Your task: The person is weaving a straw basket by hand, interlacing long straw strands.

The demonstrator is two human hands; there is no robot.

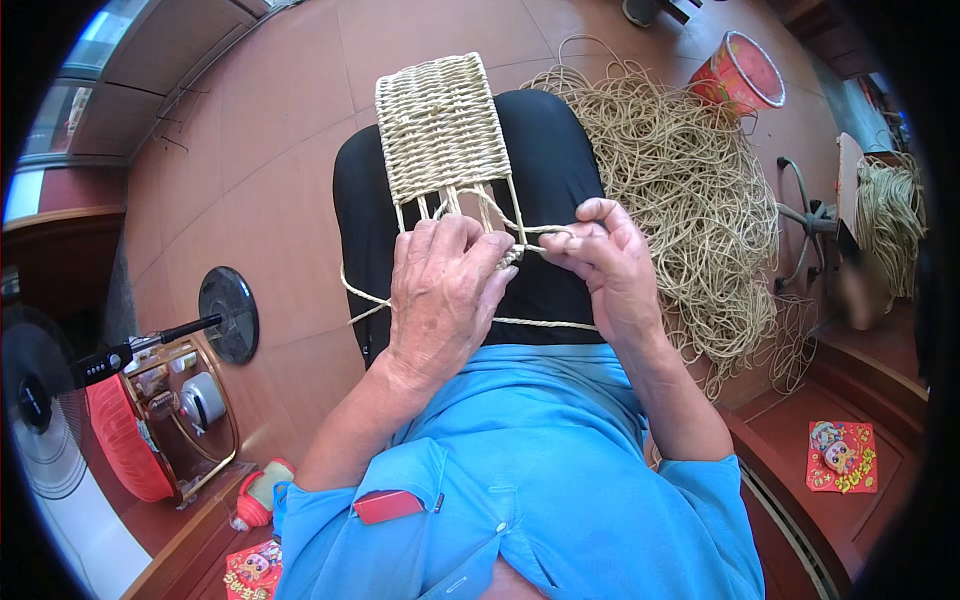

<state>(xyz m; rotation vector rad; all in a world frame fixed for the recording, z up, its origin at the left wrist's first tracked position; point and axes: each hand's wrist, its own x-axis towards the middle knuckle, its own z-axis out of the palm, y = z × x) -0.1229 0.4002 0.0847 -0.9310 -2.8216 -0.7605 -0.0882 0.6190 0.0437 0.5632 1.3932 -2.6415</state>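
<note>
A pale woven straw-cord panel (440,125) lies across my lap, its far part closely woven. Bare upright strands (518,205) run from it toward me to a short woven strip (512,255) at the near end. My left hand (440,285) is closed over this near end, its fingers bent around the strands and hiding part of them. To the right, my right hand (612,262) pinches a straw cord (545,230) between thumb and fingers. That cord loops back to the strands. A loose cord end (365,295) sticks out left of my left hand.
A large heap of straw cord (680,200) covers the floor at right, beside a red bucket (740,75). Further right stands a swivel chair base (810,220) with a cord bundle (890,220). On the left are a fan (45,395) and a round black base (230,315).
</note>
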